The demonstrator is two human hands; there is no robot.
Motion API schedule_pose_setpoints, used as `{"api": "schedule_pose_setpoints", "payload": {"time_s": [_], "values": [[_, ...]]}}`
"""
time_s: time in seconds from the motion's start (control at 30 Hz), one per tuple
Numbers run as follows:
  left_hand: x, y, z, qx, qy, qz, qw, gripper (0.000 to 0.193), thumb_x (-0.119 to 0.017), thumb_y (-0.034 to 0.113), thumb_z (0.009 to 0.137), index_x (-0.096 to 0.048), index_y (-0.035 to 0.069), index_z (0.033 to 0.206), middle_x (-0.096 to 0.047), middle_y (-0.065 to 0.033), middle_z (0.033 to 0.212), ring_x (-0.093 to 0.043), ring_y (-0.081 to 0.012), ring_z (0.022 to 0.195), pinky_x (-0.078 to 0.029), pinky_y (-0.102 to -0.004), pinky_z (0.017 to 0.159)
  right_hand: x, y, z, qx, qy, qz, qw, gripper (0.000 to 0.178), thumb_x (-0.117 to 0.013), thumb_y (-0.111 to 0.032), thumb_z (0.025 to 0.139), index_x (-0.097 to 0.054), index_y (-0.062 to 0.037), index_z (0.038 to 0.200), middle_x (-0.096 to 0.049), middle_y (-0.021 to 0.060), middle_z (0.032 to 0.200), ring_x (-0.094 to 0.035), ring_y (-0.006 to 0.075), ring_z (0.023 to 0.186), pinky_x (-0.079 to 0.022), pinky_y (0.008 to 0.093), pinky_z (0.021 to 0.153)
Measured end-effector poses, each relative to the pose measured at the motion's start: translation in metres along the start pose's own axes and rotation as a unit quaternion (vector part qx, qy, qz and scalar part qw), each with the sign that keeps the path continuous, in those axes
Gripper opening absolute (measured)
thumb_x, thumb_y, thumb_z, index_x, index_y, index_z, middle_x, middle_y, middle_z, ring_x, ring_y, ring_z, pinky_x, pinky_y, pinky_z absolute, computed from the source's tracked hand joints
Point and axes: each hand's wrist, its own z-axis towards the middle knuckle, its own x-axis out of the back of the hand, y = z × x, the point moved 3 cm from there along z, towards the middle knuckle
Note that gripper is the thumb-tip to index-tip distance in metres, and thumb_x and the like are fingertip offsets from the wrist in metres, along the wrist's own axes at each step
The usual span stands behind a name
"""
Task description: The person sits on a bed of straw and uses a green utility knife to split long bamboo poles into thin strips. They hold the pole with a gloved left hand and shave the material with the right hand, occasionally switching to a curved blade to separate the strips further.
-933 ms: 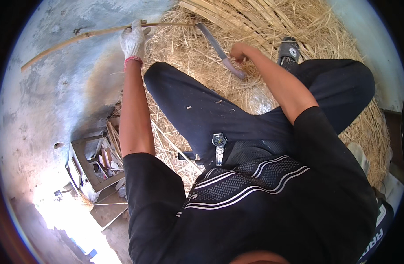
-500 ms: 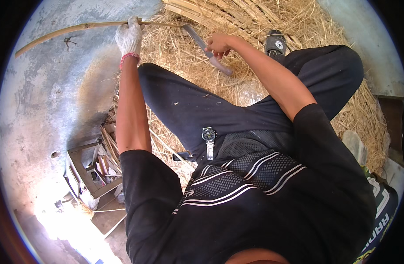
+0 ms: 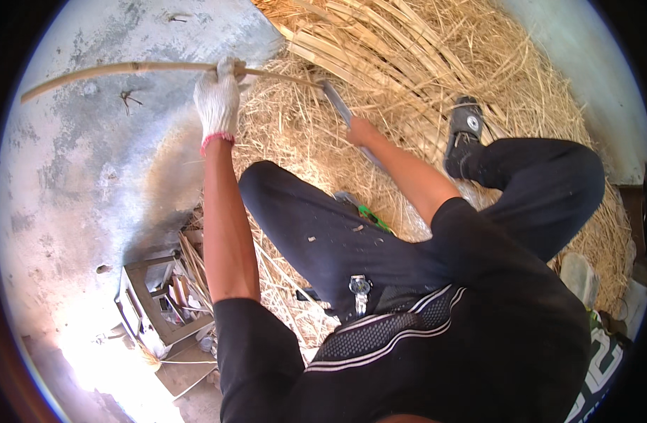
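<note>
In a white knit glove with a pink cuff, my left hand (image 3: 218, 104) is closed round a long thin bamboo strip (image 3: 126, 68). The strip bows out to the left across the wall, and its right end reaches a knife (image 3: 335, 100). My bare right hand (image 3: 364, 132) is wrapped round that knife, whose long grey blade points up and left. Its blade tip meets the strip's end, though I cannot tell whether it is cutting in. Part of the knife's handle shows beside my right wrist; my forearm covers some of it.
Shavings (image 3: 281, 134) cover the floor around my legs, with split bamboo strips (image 3: 380, 49) beyond. A wristwatch (image 3: 359, 292) lies on my lap. Near my thigh is a green-and-black object (image 3: 373, 217). A wooden box (image 3: 147, 296) with scraps stands lower left, by the wall (image 3: 70, 162).
My right hand has gone from a loose hold with fingers partly spread to a firm grip on the knife. The whole view has shifted, so the scene sits lower in the picture.
</note>
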Motion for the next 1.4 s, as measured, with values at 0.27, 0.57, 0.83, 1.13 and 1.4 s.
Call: {"api": "schedule_pose_setpoints", "payload": {"time_s": [0.27, 0.57, 0.83, 1.13, 1.4], "values": [[0.029, -0.009, -0.012, 0.044, 0.021, -0.043, 0.998, 0.034, -0.050, 0.023, 0.103, -0.062, -0.008, 0.111, -0.068, -0.0204, 0.109, -0.070, -0.0282, 0.099, -0.064, -0.0362, 0.076, -0.043, -0.013, -0.025, -0.053, 0.156, -0.195, 0.967, 0.028, -0.056, -0.013, 0.092, -0.057, 0.0002, 0.116, -0.056, 0.0202, 0.119, -0.055, 0.0341, 0.112, -0.045, 0.0421, 0.095], [0.028, -0.010, -0.011, 0.055, 0.014, -0.057, 0.997, 0.034, -0.050, 0.025, 0.103, -0.062, -0.007, 0.109, -0.068, -0.0188, 0.109, -0.069, -0.0281, 0.101, -0.064, -0.0376, 0.077, -0.034, -0.014, -0.015, -0.005, 0.153, -0.283, 0.947, 0.021, -0.056, -0.010, 0.090, -0.068, 0.0037, 0.101, -0.065, 0.0192, 0.100, -0.065, 0.0352, 0.096, -0.057, 0.0395, 0.073], [0.032, -0.006, -0.005, 0.052, -0.013, -0.036, 0.998, 0.037, -0.050, 0.026, 0.103, -0.060, -0.008, 0.114, -0.067, -0.0199, 0.113, -0.069, -0.0288, 0.100, -0.064, -0.0365, 0.076, -0.016, -0.004, -0.010, 0.081, 0.165, -0.432, 0.883, 0.017, -0.060, -0.010, 0.086, -0.073, -0.0016, 0.091, -0.069, 0.0170, 0.093, -0.071, 0.0320, 0.083, -0.059, 0.0402, 0.058], [0.032, -0.024, 0.021, 0.051, 0.016, -0.056, 0.997, 0.033, -0.053, 0.024, 0.101, -0.064, -0.007, 0.106, -0.069, -0.0186, 0.105, -0.072, -0.0279, 0.090, -0.063, -0.0326, 0.067, 0.048, 0.029, -0.065, 0.149, 0.110, -0.281, 0.942, 0.026, -0.058, -0.010, 0.087, -0.057, 0.0028, 0.109, -0.070, 0.0155, 0.082, -0.070, 0.0315, 0.074, -0.056, 0.0430, 0.064], [0.005, -0.012, 0.027, 0.050, -0.006, -0.037, 0.998, 0.035, -0.052, 0.025, 0.102, -0.062, -0.007, 0.111, -0.069, -0.0187, 0.106, -0.072, -0.0279, 0.091, -0.063, -0.0327, 0.067, 0.001, 0.067, -0.057, 0.074, 0.112, -0.262, 0.956, 0.043, -0.061, -0.031, 0.085, -0.061, 0.0056, 0.108, -0.070, 0.0178, 0.078, -0.069, 0.0342, 0.072, -0.051, 0.0471, 0.065]]}}
